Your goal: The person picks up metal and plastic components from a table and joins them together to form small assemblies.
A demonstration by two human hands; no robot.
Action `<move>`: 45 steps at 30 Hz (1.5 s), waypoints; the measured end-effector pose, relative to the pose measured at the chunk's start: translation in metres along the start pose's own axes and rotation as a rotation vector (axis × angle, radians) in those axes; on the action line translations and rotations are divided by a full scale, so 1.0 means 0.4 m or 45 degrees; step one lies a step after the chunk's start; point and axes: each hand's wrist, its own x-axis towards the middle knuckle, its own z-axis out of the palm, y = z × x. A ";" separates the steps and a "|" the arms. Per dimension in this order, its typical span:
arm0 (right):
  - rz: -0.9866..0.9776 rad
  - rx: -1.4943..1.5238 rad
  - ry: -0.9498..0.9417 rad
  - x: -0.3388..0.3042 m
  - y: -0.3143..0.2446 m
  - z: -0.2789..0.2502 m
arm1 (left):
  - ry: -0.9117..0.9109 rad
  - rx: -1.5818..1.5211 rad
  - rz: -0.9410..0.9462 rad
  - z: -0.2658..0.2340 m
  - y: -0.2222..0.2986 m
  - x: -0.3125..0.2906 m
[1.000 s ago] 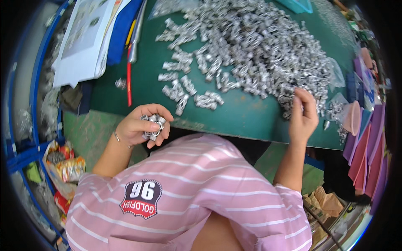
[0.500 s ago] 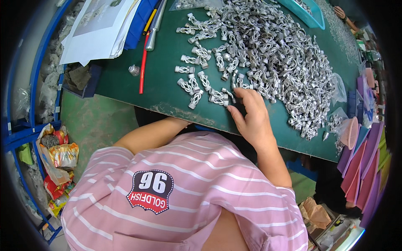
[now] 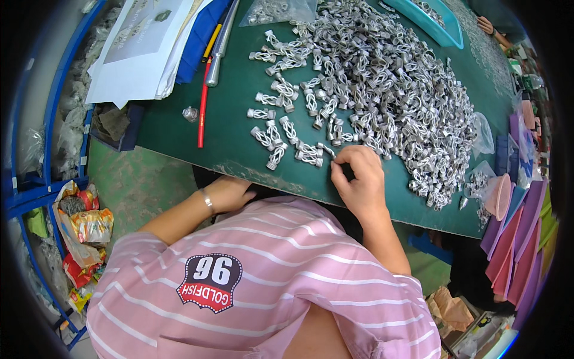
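Observation:
My right hand (image 3: pixel 362 179) is over the table near its front edge, thumb and forefinger pinched together on one end of a small silver twisted-loop metal part (image 3: pixel 326 149). Just left of it lie several similar loose metal parts (image 3: pixel 307 152), with ribbed, screw-like ends and braided-looking loops. A large heap of these parts (image 3: pixel 388 84) spreads beyond my fingers and to the right. My left hand (image 3: pixel 228 193), with a bracelet (image 3: pixel 207 202) at the wrist, rests low by the table's front edge. Its fingertips are hidden, and nothing shows in it.
Left on the green table (image 3: pixel 239 143) lie a red pencil (image 3: pixel 203 113), a metal rod-like tool (image 3: pixel 216 63), a clear small piece (image 3: pixel 190 114) and papers (image 3: pixel 137 54). A turquoise basket (image 3: pixel 452 35) stands far right. Plastic bags and a pink cup-like container (image 3: pixel 497 197) border the right side. Another person's hand (image 3: pixel 485 25) shows far right.
My right hand's thumb and forefinger have closed together on a metal part. More of my left hand has come into view, shifted left along the table edge. The view has tilted slightly.

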 end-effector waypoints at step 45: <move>0.135 0.553 0.170 0.042 -0.056 -0.017 | 0.261 -2.331 0.237 -0.162 0.207 0.094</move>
